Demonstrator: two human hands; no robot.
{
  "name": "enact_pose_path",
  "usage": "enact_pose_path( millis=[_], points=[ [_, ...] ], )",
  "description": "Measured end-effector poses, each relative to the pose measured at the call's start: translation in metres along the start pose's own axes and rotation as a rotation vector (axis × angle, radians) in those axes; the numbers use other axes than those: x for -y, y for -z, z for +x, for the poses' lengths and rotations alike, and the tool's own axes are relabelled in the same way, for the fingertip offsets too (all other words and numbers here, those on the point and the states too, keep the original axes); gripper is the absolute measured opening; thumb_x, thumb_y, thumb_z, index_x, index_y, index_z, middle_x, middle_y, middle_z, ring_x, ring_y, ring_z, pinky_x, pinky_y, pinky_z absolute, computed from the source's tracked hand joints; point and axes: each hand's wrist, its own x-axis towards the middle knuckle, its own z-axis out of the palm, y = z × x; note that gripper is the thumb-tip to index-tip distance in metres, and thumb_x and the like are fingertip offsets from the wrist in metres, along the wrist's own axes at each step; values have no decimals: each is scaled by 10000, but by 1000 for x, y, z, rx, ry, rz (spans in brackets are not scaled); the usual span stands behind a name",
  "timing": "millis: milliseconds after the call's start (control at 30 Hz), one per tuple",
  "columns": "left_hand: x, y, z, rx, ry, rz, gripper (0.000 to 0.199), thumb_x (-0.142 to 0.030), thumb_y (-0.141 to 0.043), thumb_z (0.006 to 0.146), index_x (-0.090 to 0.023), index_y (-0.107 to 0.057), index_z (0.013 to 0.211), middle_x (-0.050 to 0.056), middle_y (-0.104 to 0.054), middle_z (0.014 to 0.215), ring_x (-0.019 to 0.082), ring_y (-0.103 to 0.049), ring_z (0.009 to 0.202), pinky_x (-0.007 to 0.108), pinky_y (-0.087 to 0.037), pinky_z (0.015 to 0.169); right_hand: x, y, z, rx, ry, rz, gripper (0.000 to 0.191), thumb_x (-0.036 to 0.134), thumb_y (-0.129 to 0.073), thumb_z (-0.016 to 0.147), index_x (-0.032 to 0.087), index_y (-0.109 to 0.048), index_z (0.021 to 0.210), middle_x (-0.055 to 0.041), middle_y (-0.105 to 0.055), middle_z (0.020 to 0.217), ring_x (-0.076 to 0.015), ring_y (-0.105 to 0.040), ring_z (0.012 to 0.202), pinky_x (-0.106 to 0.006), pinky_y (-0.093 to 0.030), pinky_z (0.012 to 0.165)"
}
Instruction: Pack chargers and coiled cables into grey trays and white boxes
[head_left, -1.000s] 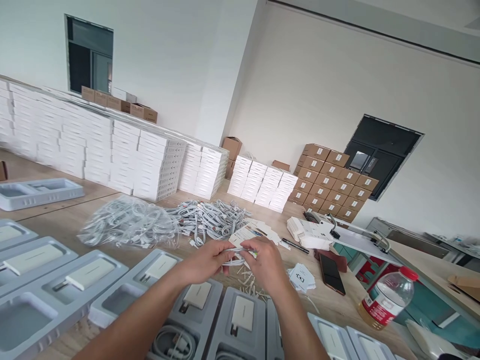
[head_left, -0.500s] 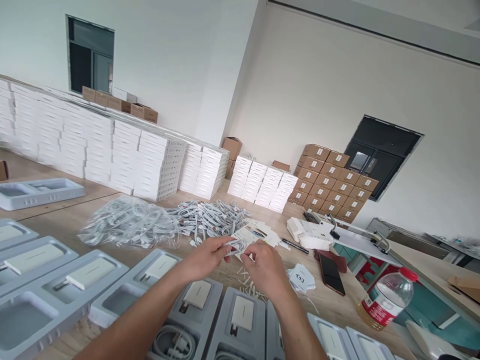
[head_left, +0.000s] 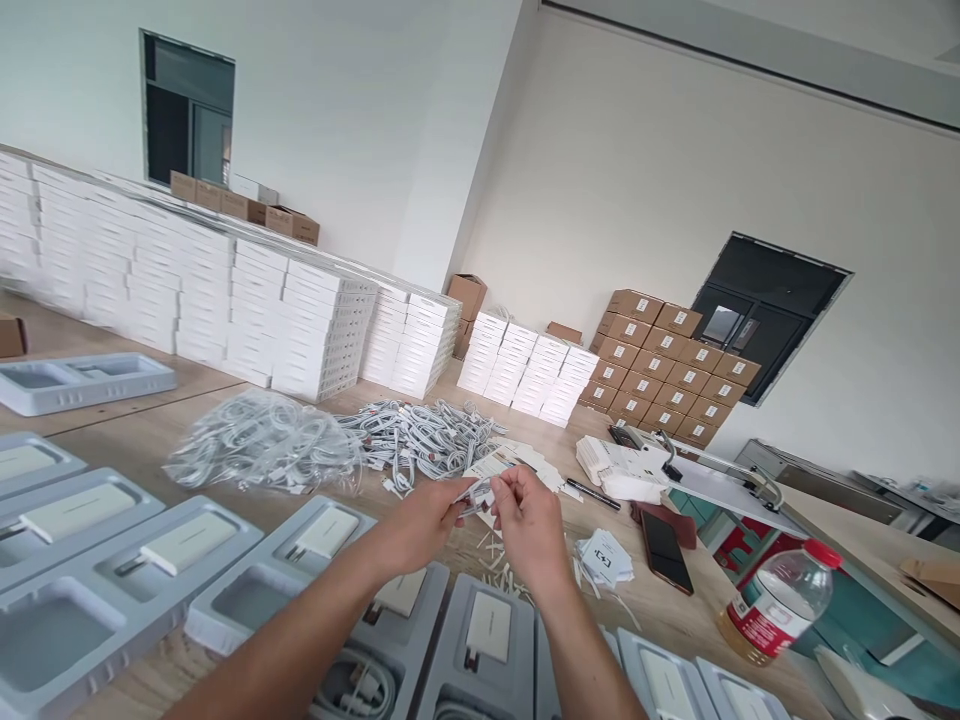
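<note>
Between my two hands is a coiled pale grey charging cable [head_left: 474, 494], raised over the table. My left hand [head_left: 427, 520] is closed around the left side of the coil. My right hand [head_left: 529, 515] pinches its right side with thumb and fingers. Below them stand grey plastic trays [head_left: 517, 600] holding white chargers [head_left: 489, 626]; one tray also has a coiled cable [head_left: 358, 684] in its lower compartment. Small white ties or strips [head_left: 501, 570] lie scattered under my right hand. Behind my hands is a heap of grey cables [head_left: 431, 435].
A plastic bag of cables [head_left: 259, 440] lies left of the heap. White boxes [head_left: 311, 325] are stacked behind, brown cartons [head_left: 660, 365] farther back. On the right are cards [head_left: 604, 556], a pen [head_left: 592, 493], a phone [head_left: 664, 545] and a red-capped bottle [head_left: 780, 605].
My right hand has turned and its fingers have moved up onto the coil's right side. The coil is tilted differently between my hands. The view has shifted slightly.
</note>
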Motion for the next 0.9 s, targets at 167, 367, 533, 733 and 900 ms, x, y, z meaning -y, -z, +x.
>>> enact_pose_path(
  millis=[167,367,533,733,900],
  points=[
    [1,1,0,12,28,-151,244,-153,-396,848,-200,-630,898,15,-640,857,181,-583,767,268,-420,729,0,-3,0,-3,46,-19,259,414,-458,934,221,-539,780,10,-619,632,-154,-590,556,-239,-416,537],
    [2,8,1,61,82,-499,185,-284,-505,855,-194,-656,912,2,-622,844,176,-550,781,257,-408,689,-3,-2,2,57,-82,210,248,445,-557,856,206,-582,793,-26,-692,703,-183,-659,605,-276,-495,595],
    [-1,8,2,121,140,-662,224,-322,-574,847,-190,-703,974,7,-635,808,171,-535,767,252,-369,650,-3,4,5,97,-117,258,277,460,-621,798,190,-639,741,-9,-662,619,-162,-585,550,-275,-464,552],
    [0,3,2,119,177,-838,188,-256,-619,786,-169,-714,924,30,-670,863,133,-499,690,243,-348,620,-10,14,11,-70,-17,123,301,351,-702,736,206,-720,999,-71,-682,1030,-179,-617,756,-309,-515,690],
    [-2,0,4,14,297,-1027,246,-161,-630,673,-160,-714,904,35,-695,849,136,-552,727,231,-398,647,-15,10,11,92,20,215,329,356,-648,817,214,-716,1105,-57,-730,954,-201,-657,791,-332,-540,749]
  ],
)
